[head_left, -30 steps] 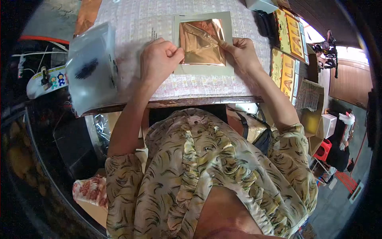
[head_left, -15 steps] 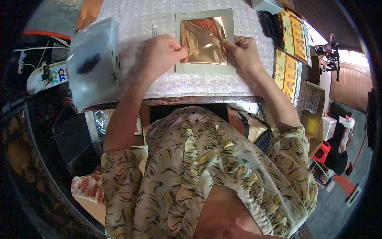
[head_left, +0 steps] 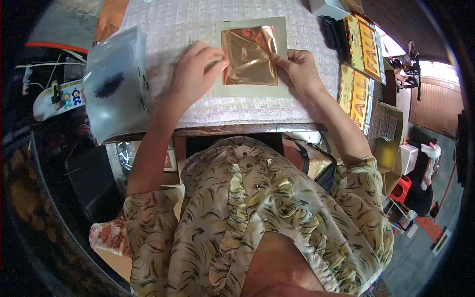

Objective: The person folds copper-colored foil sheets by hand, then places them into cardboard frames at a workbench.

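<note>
A shiny copper-coloured foil sheet [head_left: 255,67] with creases lies on a pale grey card [head_left: 230,91] on the cloth-covered table. My left hand [head_left: 195,69] is at the foil's left edge, thumb and fingers apart; I see nothing held between them. On the other side, my right hand [head_left: 303,72] has its thumb pressed on the foil's right edge, with the fingers curled beside the card. Creases run across the foil from that thumb.
A stack of clear plastic sleeves [head_left: 114,89] lies at the table's left. Along the right edge are printed "FALL" packs [head_left: 363,44], a black object [head_left: 332,32] and a white container [head_left: 329,7]. A cardboard box [head_left: 388,136] stands right of the table.
My left hand's fingers were closed at the foil's left edge and have now spread apart. My right hand stays at the right edge. The view has shifted slightly.
</note>
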The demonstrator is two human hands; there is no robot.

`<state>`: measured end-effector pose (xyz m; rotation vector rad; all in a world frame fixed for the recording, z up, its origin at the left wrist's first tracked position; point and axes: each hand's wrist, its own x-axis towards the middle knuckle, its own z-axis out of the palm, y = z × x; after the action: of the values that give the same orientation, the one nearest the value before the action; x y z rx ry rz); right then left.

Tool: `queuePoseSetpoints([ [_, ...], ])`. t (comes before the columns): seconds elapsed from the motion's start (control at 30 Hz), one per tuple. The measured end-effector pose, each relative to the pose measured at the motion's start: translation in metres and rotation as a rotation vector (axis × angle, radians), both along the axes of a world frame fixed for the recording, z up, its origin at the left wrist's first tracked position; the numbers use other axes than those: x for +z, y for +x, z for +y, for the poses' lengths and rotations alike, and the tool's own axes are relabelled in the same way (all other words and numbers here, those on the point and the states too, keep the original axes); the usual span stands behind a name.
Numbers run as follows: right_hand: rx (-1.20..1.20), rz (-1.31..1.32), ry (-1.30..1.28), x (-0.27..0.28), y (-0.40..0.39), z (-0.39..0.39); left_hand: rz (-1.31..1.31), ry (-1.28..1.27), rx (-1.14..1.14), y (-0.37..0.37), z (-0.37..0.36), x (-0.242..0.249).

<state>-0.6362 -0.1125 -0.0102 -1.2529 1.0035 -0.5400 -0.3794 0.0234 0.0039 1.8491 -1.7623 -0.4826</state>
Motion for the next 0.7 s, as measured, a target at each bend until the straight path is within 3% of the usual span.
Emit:
queuePoseSetpoints([
  [0.03, 0.010, 0.013, 0.034, 0.001, 0.000, 0.000, -0.183, -0.239, -0.058, 0.002, 0.003, -0.003],
  [0.07, 0.019, 0.028, 0.068, 0.002, -0.001, -0.001, -0.185, -0.243, -0.058, 0.000, 0.006, -0.007],
  [0.13, 0.018, 0.011, 0.105, -0.006, -0.001, -0.003, -0.479, -0.126, -0.029, -0.007, 0.013, -0.016],
  [0.47, 0.036, -0.153, 0.311, -0.006, 0.029, 0.008, -0.465, -0.137, -0.047, -0.009, 0.016, -0.023],
  [0.7, -0.061, -0.253, 0.293, 0.006, 0.059, 0.030, -0.470, -0.143, -0.059, -0.016, 0.007, -0.013],
])
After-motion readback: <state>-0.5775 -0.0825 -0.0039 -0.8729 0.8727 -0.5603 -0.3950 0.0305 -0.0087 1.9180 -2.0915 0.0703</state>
